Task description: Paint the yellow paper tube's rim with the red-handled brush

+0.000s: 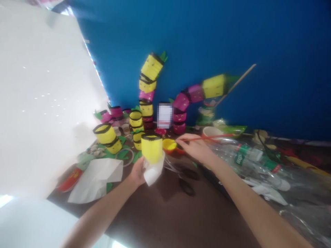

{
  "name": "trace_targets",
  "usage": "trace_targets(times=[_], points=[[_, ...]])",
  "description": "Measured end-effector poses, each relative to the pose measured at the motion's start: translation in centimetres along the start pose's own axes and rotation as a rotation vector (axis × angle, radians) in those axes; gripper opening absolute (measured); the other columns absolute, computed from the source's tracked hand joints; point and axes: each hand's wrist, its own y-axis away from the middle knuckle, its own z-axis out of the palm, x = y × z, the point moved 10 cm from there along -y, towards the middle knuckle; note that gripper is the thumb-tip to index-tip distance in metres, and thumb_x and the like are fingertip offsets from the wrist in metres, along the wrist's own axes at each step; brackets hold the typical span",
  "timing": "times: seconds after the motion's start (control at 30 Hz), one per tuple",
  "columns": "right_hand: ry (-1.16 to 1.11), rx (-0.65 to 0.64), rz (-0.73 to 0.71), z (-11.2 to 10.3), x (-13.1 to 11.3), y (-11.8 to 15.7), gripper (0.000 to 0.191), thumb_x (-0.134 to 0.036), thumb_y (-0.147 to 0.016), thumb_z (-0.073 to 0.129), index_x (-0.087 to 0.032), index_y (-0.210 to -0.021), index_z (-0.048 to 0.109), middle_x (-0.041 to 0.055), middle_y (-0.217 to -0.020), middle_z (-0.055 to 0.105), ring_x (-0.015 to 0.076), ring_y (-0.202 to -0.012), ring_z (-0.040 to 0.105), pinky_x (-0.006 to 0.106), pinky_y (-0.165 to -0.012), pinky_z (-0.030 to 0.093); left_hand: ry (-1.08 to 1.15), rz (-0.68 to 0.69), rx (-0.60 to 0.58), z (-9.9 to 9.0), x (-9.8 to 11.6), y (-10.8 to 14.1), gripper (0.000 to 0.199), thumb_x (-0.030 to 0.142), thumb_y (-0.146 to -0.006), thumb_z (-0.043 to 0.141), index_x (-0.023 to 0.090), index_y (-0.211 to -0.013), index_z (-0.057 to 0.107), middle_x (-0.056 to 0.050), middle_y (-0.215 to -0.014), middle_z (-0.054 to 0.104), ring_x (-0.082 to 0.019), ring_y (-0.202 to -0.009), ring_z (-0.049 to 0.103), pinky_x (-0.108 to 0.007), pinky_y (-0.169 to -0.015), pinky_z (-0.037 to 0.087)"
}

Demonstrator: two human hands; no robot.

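Note:
My left hand [138, 172] is closed around a yellow-painted cup [152, 150] with a dark rim, held upright above the table. White paper [153, 171] wraps the cup's lower part, between it and my fingers. My right hand [192, 146] pinches a thin red paintbrush [218, 136], whose handle points right. The brush's tip end lies by a small bowl of yellow paint [169, 144]; whether it touches the paint, I cannot tell. An orange-red container [180, 149] sits partly behind my right hand.
Scissors [186, 186] lie below the paint. Yellow and magenta cups, some in tall stacks [147, 86], line the blue wall. Clear plastic bottles [248, 156] crowd the right side. White sheets [97, 179], a tape roll [126, 156] and a red packet [69, 179] lie left.

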Motion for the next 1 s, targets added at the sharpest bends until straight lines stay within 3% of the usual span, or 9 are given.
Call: trace_targets(times=[0.1, 0.17, 0.47, 0.7, 0.9, 1.0], points=[[0.030, -0.077, -0.024, 1.1, -0.6, -0.6, 0.023, -0.030, -0.083, 0.048, -0.018, -0.079, 0.068, 0.0048, -0.089, 0.069, 0.0186, -0.084, 0.062, 0.029, -0.081, 0.046, -0.033, -0.005, 0.116, -1.3, -0.2, 0.0, 0.024, 0.034, -0.073, 0.058, 0.015, -0.084, 0.067, -0.007, -0.081, 0.073, -0.025, -0.078, 0.068, -0.037, -0.083, 0.049], [0.030, -0.088, -0.037, 1.6, -0.7, -1.0, 0.022, -0.029, -0.083, 0.049, -0.018, -0.078, 0.067, 0.0050, -0.086, 0.069, 0.0181, -0.080, 0.062, 0.028, -0.079, 0.046, -0.038, 0.001, 0.126, -1.3, -0.2, 0.1, 0.023, 0.033, -0.072, 0.058, 0.016, -0.085, 0.067, -0.006, -0.080, 0.073, -0.025, -0.079, 0.067, -0.037, -0.085, 0.048], [0.006, -0.210, -0.044, 4.6, 0.7, -2.8, 0.022, -0.029, -0.082, 0.049, -0.017, -0.075, 0.066, 0.0051, -0.078, 0.069, 0.0164, -0.071, 0.064, 0.024, -0.070, 0.046, -0.005, 0.019, -0.061, 0.8, 0.1, 0.2, 0.020, 0.032, -0.072, 0.061, 0.017, -0.083, 0.068, -0.005, -0.082, 0.073, -0.024, -0.081, 0.068, -0.034, -0.086, 0.048], [0.059, -0.325, -0.014, 4.2, 0.1, -2.3, 0.026, -0.036, -0.082, 0.049, -0.018, -0.072, 0.065, 0.0058, -0.075, 0.069, 0.0174, -0.068, 0.063, 0.025, -0.063, 0.044, -0.001, 0.054, -0.082, -0.7, -0.1, -0.5, 0.020, 0.030, -0.076, 0.059, 0.017, -0.089, 0.068, -0.003, -0.086, 0.073, -0.021, -0.086, 0.067, -0.031, -0.083, 0.048], [0.103, -0.374, -0.022, 4.2, -1.1, -1.3, 0.029, -0.039, -0.081, 0.050, -0.019, -0.064, 0.063, 0.0039, -0.068, 0.065, 0.0159, -0.062, 0.060, 0.024, -0.056, 0.043, 0.000, 0.040, -0.119, 0.0, 0.0, -0.2, 0.020, 0.031, -0.075, 0.059, 0.018, -0.086, 0.069, -0.003, -0.086, 0.073, -0.022, -0.085, 0.067, -0.031, -0.084, 0.047], [0.120, -0.359, -0.028, 4.0, -1.7, -0.2, 0.027, -0.038, -0.079, 0.053, -0.020, -0.063, 0.064, 0.0042, -0.074, 0.066, 0.0173, -0.071, 0.061, 0.024, -0.061, 0.045, 0.001, 0.031, -0.115, 0.4, 0.0, 0.1, 0.020, 0.031, -0.076, 0.057, 0.017, -0.086, 0.069, -0.003, -0.085, 0.073, -0.021, -0.084, 0.068, -0.031, -0.084, 0.047]])
